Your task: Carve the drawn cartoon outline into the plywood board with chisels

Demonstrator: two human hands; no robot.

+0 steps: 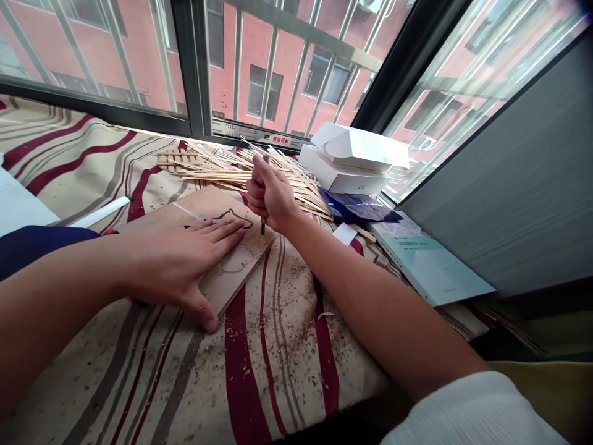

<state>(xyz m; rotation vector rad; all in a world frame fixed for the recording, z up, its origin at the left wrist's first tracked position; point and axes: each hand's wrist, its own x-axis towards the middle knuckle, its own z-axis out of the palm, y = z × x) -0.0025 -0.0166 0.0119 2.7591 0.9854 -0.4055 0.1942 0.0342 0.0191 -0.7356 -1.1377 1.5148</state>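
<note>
R fingers (269,193) clenched round carving tool (263,224), L fingers (217,230) spread flat on wood board (178,211), outline (236,261) looks part-cut just below L fingertips, shavings (287,337) all over cloth.

the cloth (287,383) is showing dark red and grey curving stripes on cream, the wooden board (217,207) is showing pale tan with a dark outline, the boxes (347,161) are showing white, the book (430,266) is showing pale teal and white, and the packet (356,207) is showing dark blue.
</note>
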